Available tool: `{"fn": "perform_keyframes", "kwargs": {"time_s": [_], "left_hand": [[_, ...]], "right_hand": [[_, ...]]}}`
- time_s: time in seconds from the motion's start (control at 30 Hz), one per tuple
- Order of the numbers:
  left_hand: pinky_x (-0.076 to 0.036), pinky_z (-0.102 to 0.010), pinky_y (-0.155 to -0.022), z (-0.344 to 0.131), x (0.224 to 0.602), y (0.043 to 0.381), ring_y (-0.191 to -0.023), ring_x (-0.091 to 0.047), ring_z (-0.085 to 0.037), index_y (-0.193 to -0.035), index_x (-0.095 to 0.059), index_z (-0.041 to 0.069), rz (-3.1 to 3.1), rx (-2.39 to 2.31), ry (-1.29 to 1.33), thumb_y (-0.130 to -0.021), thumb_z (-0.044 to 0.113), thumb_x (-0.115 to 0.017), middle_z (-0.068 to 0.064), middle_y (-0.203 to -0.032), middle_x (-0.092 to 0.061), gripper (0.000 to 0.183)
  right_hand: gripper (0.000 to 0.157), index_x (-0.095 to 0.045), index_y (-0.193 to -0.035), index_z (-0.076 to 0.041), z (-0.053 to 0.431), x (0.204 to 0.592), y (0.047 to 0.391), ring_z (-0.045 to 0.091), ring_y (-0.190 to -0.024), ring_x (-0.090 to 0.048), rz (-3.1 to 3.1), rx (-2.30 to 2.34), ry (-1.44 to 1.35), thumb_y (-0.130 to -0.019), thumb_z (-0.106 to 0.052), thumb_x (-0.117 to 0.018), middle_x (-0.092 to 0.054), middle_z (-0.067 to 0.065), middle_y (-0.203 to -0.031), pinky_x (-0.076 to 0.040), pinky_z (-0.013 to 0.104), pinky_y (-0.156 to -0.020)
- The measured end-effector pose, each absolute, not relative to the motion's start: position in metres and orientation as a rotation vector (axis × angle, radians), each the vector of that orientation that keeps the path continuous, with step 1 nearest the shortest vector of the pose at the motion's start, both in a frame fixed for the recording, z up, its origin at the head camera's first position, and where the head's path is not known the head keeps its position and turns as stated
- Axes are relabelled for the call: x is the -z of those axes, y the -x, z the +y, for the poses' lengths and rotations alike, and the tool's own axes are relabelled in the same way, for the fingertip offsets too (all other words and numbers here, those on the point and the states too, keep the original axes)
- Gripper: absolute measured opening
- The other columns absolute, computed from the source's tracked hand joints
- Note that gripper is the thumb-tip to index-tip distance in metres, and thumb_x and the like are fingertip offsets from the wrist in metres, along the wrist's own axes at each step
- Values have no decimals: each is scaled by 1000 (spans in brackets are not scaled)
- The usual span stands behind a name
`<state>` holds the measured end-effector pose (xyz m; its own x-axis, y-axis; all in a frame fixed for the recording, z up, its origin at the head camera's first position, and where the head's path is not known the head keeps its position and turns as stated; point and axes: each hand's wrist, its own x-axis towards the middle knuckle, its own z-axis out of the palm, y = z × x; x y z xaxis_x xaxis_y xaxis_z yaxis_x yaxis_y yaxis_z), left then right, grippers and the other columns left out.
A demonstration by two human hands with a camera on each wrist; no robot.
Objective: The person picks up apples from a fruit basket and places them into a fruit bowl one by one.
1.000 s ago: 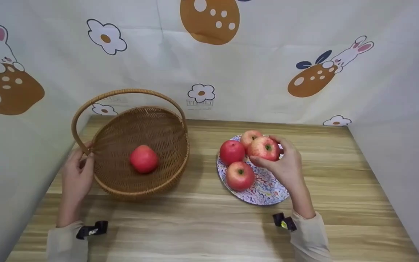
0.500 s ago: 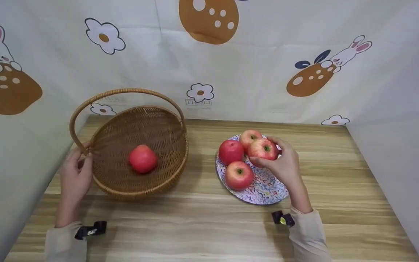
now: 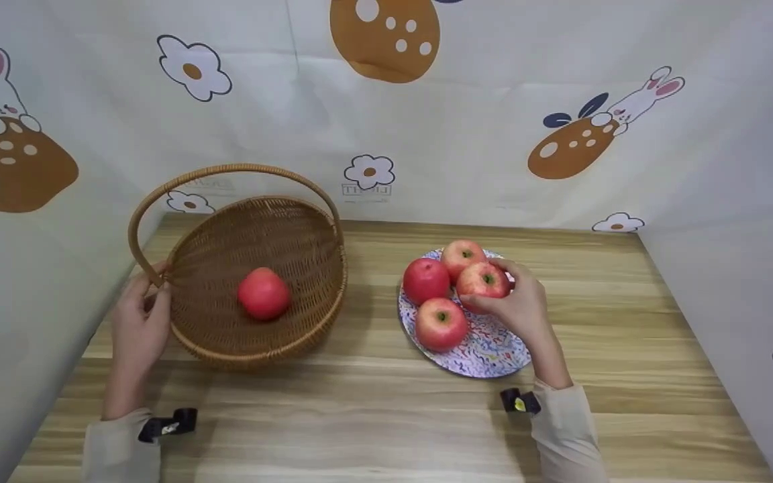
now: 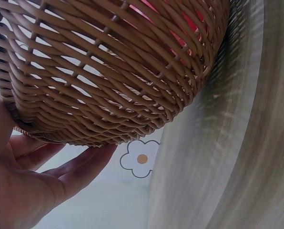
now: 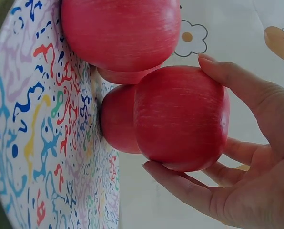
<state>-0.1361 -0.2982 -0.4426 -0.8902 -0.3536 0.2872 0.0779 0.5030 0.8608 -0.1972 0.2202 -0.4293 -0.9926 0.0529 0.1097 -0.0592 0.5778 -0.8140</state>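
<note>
My left hand [image 3: 141, 325] grips the left rim of a brown wicker basket [image 3: 313, 335], thumb at the foot of its arched handle [image 3: 239, 166]. Its fingers [image 4: 87, 169] lie against the outer weave in the left wrist view. Inside the basket sits one red apple [image 3: 264, 294]. My right hand [image 3: 526, 305] holds a red-yellow apple [image 3: 484, 282] between thumb and fingers, over the colourfully speckled plate [image 3: 487, 359]. A gap shows between this apple [image 5: 182, 119] and the plate [image 5: 37, 143] in the right wrist view. Three other apples [image 3: 441, 325] rest on the plate.
Basket and plate stand side by side on a wood-grain table [image 3: 359, 416]. A pale curtain [image 3: 480, 134] printed with rabbits and flowers encloses the back and both sides. A black strap-on device [image 3: 168, 426] sits at each wrist.
My right hand and its apple have moved slightly left and lower toward the plate. The left hand and the basket stay in place.
</note>
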Motion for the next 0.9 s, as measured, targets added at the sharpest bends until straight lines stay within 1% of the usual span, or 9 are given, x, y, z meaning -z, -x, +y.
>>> {"fn": "perform_keyframes", "kwargs": {"time_s": [0.03, 0.1, 0.23, 0.27, 0.33, 0.43, 0.67, 0.77, 0.9], "left_hand": [[-43, -4, -93, -298, 443, 136, -136, -52, -27, -149, -56, -3, -2319, 1355, -229, -108, 8, -46, -21, -151, -54, 44], [-43, -4, -93, -298, 443, 136, -135, -52, -25, -149, -57, -3, -2320, 1347, -230, -108, 8, -46, -19, -150, -55, 43], [-42, -3, -92, -297, 443, 136, -134, -52, -24, -148, -58, -2, -2320, 1343, -233, -108, 9, -46, -20, -149, -56, 43], [-42, -3, -92, -297, 443, 136, -134, -53, -25, -148, -58, -2, -2322, 1342, -232, -108, 9, -46, -20, -149, -55, 43], [-42, -3, -92, -298, 443, 136, -133, -53, -23, -148, -58, -3, -2318, 1341, -229, -108, 9, -46, -21, -149, -55, 43], [-43, -3, -91, -298, 443, 136, -132, -54, -25, -148, -57, -3, -2317, 1342, -222, -108, 9, -47, -21, -150, -55, 43], [-43, -2, -91, -298, 444, 136, -129, -54, -13, -147, -58, -3, -2299, 1352, -213, -107, 6, -48, -21, -149, -55, 42], [-43, -2, -90, -297, 443, 136, -130, -55, -18, -148, -58, -2, -2307, 1353, -223, -108, 7, -47, -19, -150, -56, 42], [-43, -2, -88, -297, 443, 136, -130, -54, -21, -148, -58, -2, -2312, 1363, -229, -108, 8, -46, -18, -149, -55, 43]], "right_hand": [[77, -62, -141, 3, 220, 430, 198, 38, -121, -63, -2682, -1386, -13, -76, -18, -96, -63, 26, -139, -55, 51, -101], [76, -63, -140, 3, 221, 432, 198, 38, -122, -63, -2683, -1382, -21, -75, -19, -97, -64, 26, -138, -54, 52, -102], [75, -63, -140, 2, 222, 435, 199, 39, -123, -63, -2690, -1392, -31, -76, -18, -97, -64, 26, -138, -53, 53, -104], [75, -63, -140, 2, 222, 435, 199, 39, -124, -63, -2691, -1396, -33, -76, -18, -96, -64, 26, -138, -53, 53, -104], [75, -63, -140, 3, 223, 436, 200, 40, -124, -63, -2695, -1404, -36, -76, -18, -96, -64, 27, -138, -53, 53, -105], [76, -62, -140, 3, 223, 437, 200, 40, -124, -63, -2703, -1418, -45, -76, -18, -96, -64, 27, -138, -53, 53, -105], [75, -62, -139, 4, 225, 442, 202, 40, -128, -60, -2735, -1404, -56, -75, -16, -96, -64, 25, -139, -51, 53, -109], [75, -61, -140, 4, 226, 444, 202, 39, -128, -60, -2748, -1405, -52, -76, -18, -95, -63, 25, -139, -50, 53, -110], [73, -62, -137, 4, 227, 446, 202, 36, -124, -61, -2751, -1410, -45, -77, -20, -96, -64, 24, -136, -52, 50, -106]]}}
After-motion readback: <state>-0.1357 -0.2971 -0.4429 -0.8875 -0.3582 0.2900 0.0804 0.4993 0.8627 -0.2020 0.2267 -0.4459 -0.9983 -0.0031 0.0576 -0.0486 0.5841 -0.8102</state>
